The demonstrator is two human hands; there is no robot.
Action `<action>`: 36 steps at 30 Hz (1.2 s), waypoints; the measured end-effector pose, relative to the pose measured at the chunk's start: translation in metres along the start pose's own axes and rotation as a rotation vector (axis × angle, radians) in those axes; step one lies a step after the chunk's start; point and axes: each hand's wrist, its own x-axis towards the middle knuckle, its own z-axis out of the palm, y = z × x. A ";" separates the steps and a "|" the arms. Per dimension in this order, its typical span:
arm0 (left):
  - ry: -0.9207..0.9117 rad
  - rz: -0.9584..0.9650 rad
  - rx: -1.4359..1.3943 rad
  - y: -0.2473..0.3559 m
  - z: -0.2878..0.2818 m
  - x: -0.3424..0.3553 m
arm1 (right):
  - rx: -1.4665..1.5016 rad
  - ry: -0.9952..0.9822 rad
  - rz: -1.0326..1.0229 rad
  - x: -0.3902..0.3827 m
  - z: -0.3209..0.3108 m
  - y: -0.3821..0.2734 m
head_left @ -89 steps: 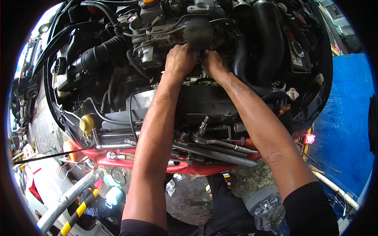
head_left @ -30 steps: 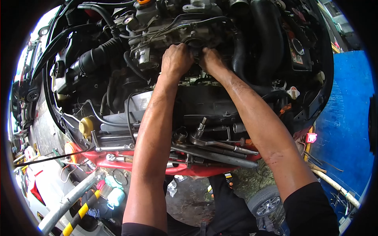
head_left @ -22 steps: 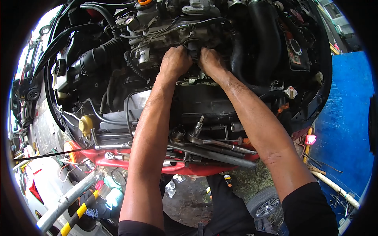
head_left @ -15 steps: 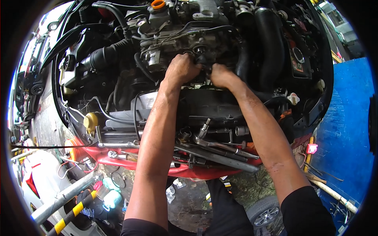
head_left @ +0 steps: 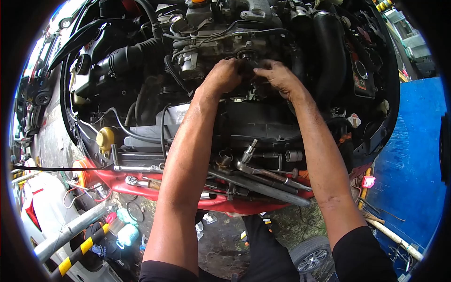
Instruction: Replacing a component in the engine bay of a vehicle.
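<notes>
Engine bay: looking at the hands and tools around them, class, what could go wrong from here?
The left hand and right hand are bare among metal engine parts, so they could get scraped. A ratchet lies along the red bumper; a nudge might send it falling.

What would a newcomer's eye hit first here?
Two bare forearms stretch up the middle of the view to an exposed engine, the left grip and right grip close together at its front. Next, the bright blue surface along the right edge. Then the cluster of metal tools lying at the red bumper, on the near side of the engine.
</notes>
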 end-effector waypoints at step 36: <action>0.089 -0.254 -0.005 0.015 0.004 0.012 | -1.089 0.338 -0.511 0.040 0.012 0.025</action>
